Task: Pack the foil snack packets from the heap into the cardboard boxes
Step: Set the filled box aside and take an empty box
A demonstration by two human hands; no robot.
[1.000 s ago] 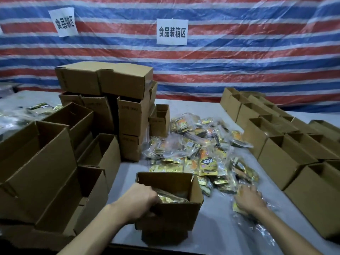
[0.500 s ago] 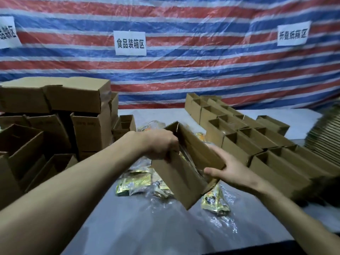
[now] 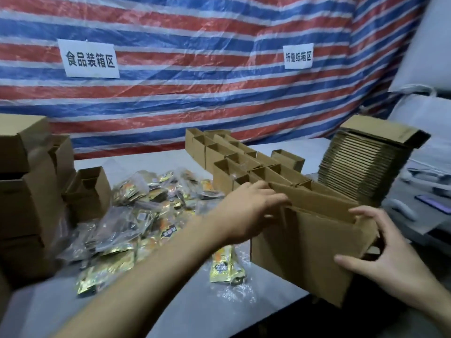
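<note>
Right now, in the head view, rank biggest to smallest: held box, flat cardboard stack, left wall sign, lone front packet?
1. held box, though nearness inflates it
2. flat cardboard stack
3. left wall sign
4. lone front packet

I am reaching forward with my left hand (image 3: 253, 211), laying near-straight fingers on the cardboard box (image 3: 305, 242). My right hand (image 3: 380, 259) is gripping its end, thumb spread wide.
</note>
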